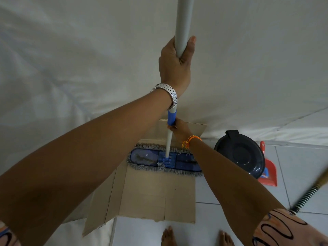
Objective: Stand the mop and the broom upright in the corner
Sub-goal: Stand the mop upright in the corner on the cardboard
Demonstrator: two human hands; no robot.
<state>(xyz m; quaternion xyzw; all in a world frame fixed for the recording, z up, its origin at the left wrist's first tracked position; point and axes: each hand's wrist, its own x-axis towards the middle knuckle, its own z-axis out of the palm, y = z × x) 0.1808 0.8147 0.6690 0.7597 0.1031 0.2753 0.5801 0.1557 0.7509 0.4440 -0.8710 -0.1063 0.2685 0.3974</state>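
The mop stands nearly upright in front of me, its grey pole [182,20] running up out of the top of the view. Its flat blue head [150,159] with a grey fringe rests on a sheet of cardboard [147,196] by the white wall. My left hand [174,63], with a metal watch on the wrist, grips the pole high up. My right hand [178,127], with an orange thread bracelet, holds the pole lower down at its blue collar [171,118]. A black-and-white striped stick with a brownish end, the broom [308,194], slants in blurred at the right edge.
A dark round bucket lid [239,153] lies on the tiled floor right of the mop head. A red dustpan [269,167] lies beside it. White cloth [71,59] covers the wall ahead and to the left. My bare feet [195,237] stand at the cardboard's near edge.
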